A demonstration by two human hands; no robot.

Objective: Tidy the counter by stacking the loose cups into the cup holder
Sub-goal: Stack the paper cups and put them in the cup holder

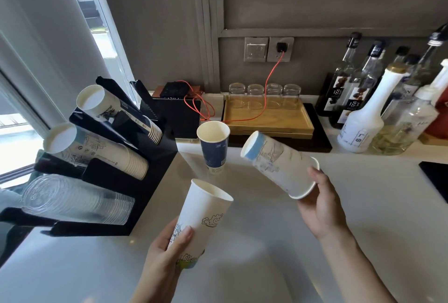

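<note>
My left hand (167, 251) grips a tall white paper cup (203, 215) near its base, mouth tilted up and away. My right hand (322, 203) holds a second white cup (278, 162) by its rim, tipped over with its blue-banded bottom pointing up and left. A dark blue cup (214, 147) stands upright on the white counter (351, 205) between and beyond the two. The black cup holder (155, 171) at the left carries a top row of blue-and-white cups (116, 108), a middle row of white cups (97, 150) and a bottom row of clear plastic cups (77, 198).
A wooden tray (269, 121) with several upturned glasses sits at the back wall. A black device (179, 118) with a red cable runs to a wall socket (281, 48). Syrup bottles (368, 99) crowd the right. A black mat (436, 176) lies at the right edge.
</note>
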